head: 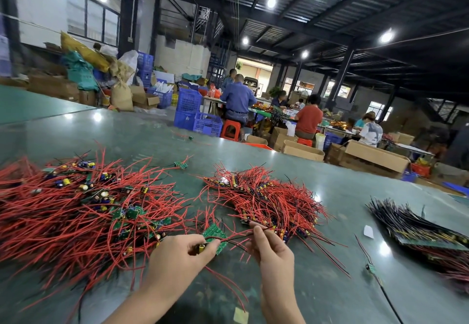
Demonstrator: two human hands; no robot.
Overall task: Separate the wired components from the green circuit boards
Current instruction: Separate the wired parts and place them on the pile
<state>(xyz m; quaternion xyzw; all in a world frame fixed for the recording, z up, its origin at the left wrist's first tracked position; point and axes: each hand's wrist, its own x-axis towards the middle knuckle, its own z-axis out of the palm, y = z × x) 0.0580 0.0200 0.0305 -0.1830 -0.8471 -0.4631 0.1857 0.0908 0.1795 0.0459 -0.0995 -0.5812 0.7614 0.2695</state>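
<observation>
Nearest, the left hand (180, 252) pinches a green circuit board (215, 237) at its near edge, over the table (330, 191) between two red-wire heaps. The right hand (269, 247) pinches the board's wires (239, 238) just right of it. Holding the board steady and pulling straight rightward, close to the joint, should free them cleanly.

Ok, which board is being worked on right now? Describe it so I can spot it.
Start at the green table and go to its near edge, between the two red wire heaps. The green circuit board sits there, gripped by the left hand. It alone is lifted, its wires pinched by the right hand.
</observation>
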